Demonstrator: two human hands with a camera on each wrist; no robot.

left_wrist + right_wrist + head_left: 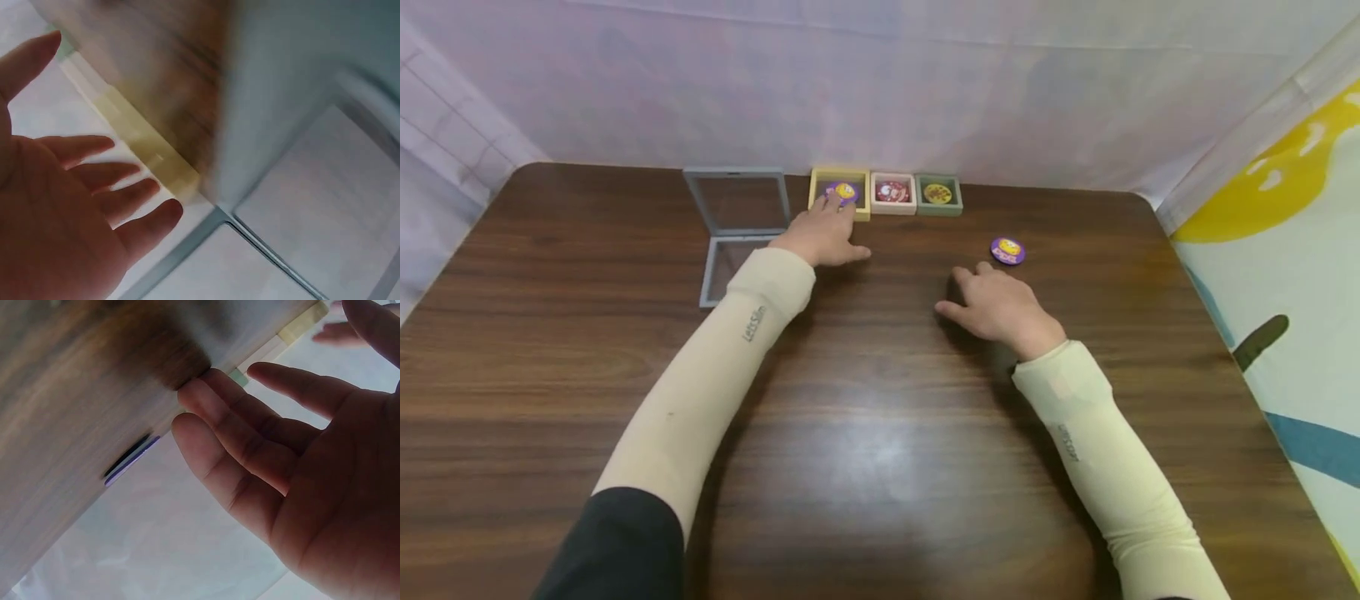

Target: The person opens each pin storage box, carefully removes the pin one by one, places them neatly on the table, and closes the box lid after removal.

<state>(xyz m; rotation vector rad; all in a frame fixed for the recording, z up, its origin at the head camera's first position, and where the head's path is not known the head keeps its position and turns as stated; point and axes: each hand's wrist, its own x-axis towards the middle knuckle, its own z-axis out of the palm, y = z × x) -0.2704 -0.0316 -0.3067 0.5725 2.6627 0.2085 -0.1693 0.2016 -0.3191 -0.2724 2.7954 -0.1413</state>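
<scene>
My left hand (822,233) reaches to the front of a yellow box (862,208), its fingers spread and slightly bent. A purple round badge with a yellow figure (844,192) lies in that box, just beyond the fingertips; whether they touch box or badge I cannot tell. In the left wrist view the palm holds nothing. My right hand (997,307) is low over the table, fingers loosely bent and holding nothing. Just beyond its fingers another purple badge (1008,251) lies on the table; the right wrist view shows this badge (132,461) edge-on, apart from the fingers.
Beside the yellow box stand a white box (893,210) with a red round piece and a green box (957,209) with a yellow round piece. Left of them a grey-blue hinged case (736,172) has its lid raised. A pale curtain (880,92) hangs behind the brown table (865,400).
</scene>
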